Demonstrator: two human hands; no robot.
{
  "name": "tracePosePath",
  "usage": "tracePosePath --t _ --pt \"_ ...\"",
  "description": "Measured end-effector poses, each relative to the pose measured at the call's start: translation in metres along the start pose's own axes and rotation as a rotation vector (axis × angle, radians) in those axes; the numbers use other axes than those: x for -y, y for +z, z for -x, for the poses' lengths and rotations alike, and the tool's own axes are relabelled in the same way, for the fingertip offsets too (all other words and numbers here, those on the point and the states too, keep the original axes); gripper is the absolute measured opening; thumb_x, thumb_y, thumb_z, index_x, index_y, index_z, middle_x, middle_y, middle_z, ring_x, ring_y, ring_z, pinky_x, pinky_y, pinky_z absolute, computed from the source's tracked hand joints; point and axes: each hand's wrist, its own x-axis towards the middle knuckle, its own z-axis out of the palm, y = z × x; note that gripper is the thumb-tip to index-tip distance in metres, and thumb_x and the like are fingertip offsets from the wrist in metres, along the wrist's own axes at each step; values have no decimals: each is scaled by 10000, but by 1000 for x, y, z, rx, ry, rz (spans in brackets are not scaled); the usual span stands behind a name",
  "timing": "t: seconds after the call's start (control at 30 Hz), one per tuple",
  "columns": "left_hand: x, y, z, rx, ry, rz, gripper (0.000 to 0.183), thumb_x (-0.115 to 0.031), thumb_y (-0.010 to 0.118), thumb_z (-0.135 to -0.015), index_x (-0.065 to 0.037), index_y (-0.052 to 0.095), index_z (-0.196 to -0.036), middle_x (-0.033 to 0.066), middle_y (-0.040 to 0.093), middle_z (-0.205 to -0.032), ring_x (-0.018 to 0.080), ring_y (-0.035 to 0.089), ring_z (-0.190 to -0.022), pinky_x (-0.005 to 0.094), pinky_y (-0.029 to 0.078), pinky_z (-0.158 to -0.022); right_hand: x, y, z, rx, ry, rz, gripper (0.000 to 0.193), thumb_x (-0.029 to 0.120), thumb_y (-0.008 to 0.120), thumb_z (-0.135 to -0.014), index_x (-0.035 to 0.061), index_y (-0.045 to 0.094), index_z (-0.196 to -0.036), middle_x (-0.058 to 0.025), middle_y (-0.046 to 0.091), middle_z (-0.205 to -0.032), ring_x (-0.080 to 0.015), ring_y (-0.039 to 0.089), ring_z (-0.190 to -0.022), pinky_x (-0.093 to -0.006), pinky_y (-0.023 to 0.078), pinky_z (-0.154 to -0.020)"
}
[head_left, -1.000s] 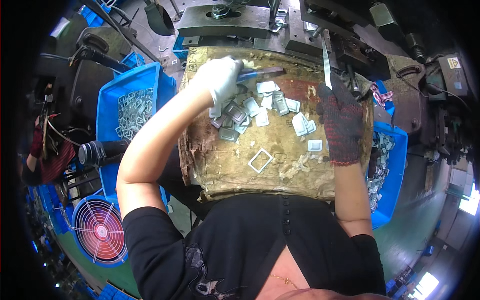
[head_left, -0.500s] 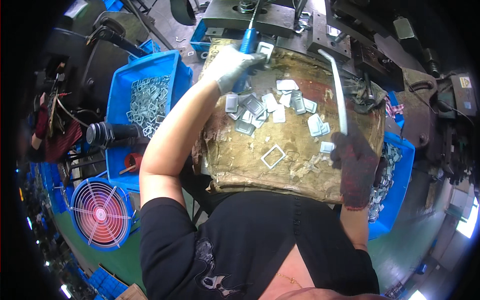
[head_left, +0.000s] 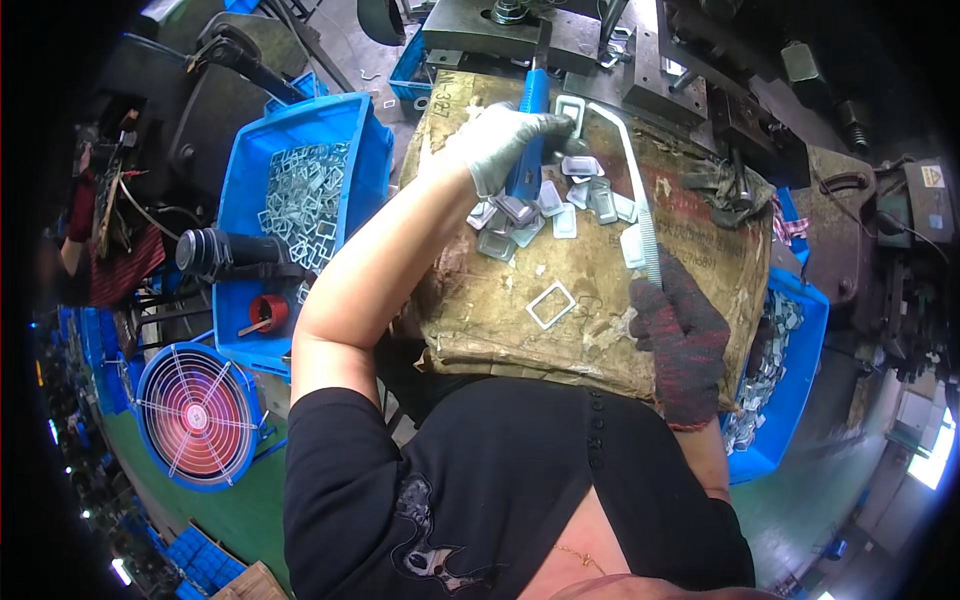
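My left hand, in a whitish glove, is closed around a tool with a blue handle and a thin dark shaft. At its thumb and fingertips a small rectangular metal tray-shaped piece is held up. My right hand, in a dark red-and-black knit glove, grips long pale bent-tip tweezers, whose tip is close to that piece, apparently just right of it. Below both tools lie several similar metal pieces in a loose pile. Nearer to me, a thin rectangular metal frame lies alone.
The worn brown cardboard-covered work surface abuts heavy steel machine blocks. At left, a blue bin holds many metal frames, with a red cup. Another blue bin of metal scraps stands right; a round fan is lower left.
My left hand has moved right with the blue-handled tool and the metal piece. My right hand has shifted left, bringing the tweezers' tip near that piece. The view has shifted slightly.
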Motion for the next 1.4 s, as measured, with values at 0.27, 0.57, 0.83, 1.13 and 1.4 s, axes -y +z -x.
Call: tracePosePath --t 0.27,0.57,0.83,1.13,1.4 --pt "9 -9 -10 -17 1 -13 322 -213 699 -856 32 625 -1050 138 708 -893 162 677 -742 252 546 -654 1 4 0 34 42 10 421 107 652 -905 50 564 -1314 -27 671 -867 -52 548 -633 -215 452 -550" --pt "-34 -17 -36 1 152 -1252 481 -369 656 -861 -19 591 -1184 106 602 -676 174 612 -596 342 502 -584 -3 -32 -16 -159 32 -22 435 118 671 -892 62 569 -1312 -31 671 -843 -48 531 -610 -208 438 -528" --pt "-83 52 -116 119 178 -2022 316 -153 496 -834 -55 703 -1051 194 689 -1022 326 693 -883 398 544 -770 12 -48 -37 -333 -56 133 338 161 687 -879 63 637 -1198 -23 660 -828 -57 558 -605 -217 446 -505" --pt "-32 27 -78 -262 541 -1413 326 -350 639 -854 -36 656 -941 194 667 -756 363 666 -717 425 532 -693 29 -40 -71 -220 -144 109 302 162 666 -899 88 652 -1191 -9 655 -821 -46 567 -648 -209 456 -538" --pt "2 15 -22 291 606 -1664 370 -169 712 -769 -105 645 -1127 143 635 -1106 315 645 -956 412 517 -819 11 -28 -100 -296 -187 313 344 201 665 -895 147 648 -1234 46 583 -720 -21 471 -576 -192 375 -493"
